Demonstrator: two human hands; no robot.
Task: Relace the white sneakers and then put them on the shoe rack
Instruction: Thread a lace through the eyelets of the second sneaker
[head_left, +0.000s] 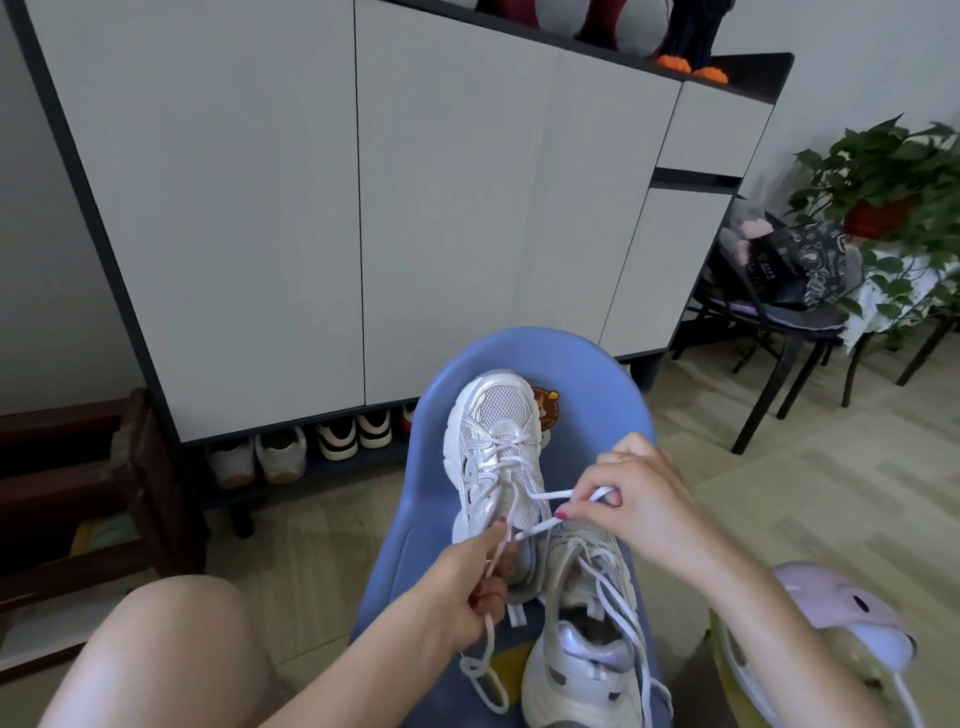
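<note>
Two white sneakers lie on a blue plastic chair (587, 374). The far sneaker (493, 431) points away from me, its white lace (550, 496) partly threaded. My left hand (467, 587) grips one end of that lace just below the shoe's tongue, and the loose end hangs down in a loop. My right hand (628, 493) pinches the other end of the lace to the right of the shoe. The near sneaker (582, 649) rests behind the far one with its laces loose.
A tall grey shoe cabinet (363, 208) stands ahead, with several pairs of shoes (306, 447) in its open bottom shelf. A dark wooden rack (78, 493) is at left. A black chair with bags (779, 291) and a potted plant (883, 176) stand at right. A lilac slipper (841, 608) lies lower right.
</note>
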